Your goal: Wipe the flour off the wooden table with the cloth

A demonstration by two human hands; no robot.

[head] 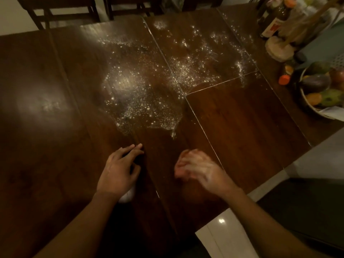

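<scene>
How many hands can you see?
2. The left hand is low over the wooden table, a white thing beneath its wrist; the right hand is beside it, blurred.

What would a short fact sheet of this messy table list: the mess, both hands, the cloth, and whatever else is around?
surface: dark wooden table, made of several panels
mess: flour scattered across the middle and far right
left hand: resting on the table, fingers straight, just short of the flour
cloth: a white bit peeks out under the left wrist, probably the cloth
right hand: blurred, fingers curled; contents unclear
right edge: fruit bowl, labelled bottle
far side: chairs
</scene>
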